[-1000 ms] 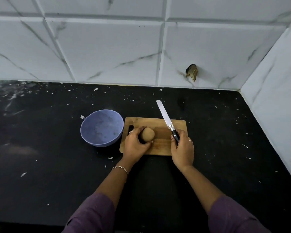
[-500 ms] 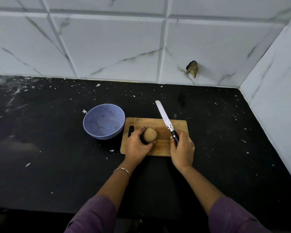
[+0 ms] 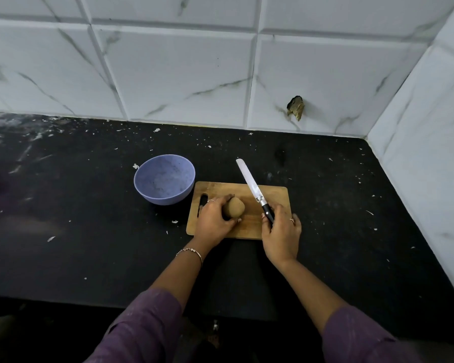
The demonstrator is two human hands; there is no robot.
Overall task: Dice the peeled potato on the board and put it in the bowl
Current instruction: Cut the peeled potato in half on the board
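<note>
Gripping potato point(image 3: 236, 209) on board point(image 3: 220, 189): left hand point(image 3: 212, 222) | knife point(image 3: 252, 184): right hand point(image 3: 281, 231)

Whole potato point(image 3: 235, 209) on board point(image 3: 220, 190); bowl point(image 3: 165, 199) beside.

potato point(image 3: 236, 208) half-hidden by left hand point(image 3: 213, 223), knife handle point(image 3: 268, 215) mostly inside right hand point(image 3: 282, 235) — sleeves point(image 3: 142, 330) cropped below

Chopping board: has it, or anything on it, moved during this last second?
The board slid toward the person, judging by the counter specks and the bowl. The potato and knife came with it. Nothing was taken or let go: the left grip holds the potato, the right grip the knife handle. The bowl stayed put and the potato is uncut.
</note>
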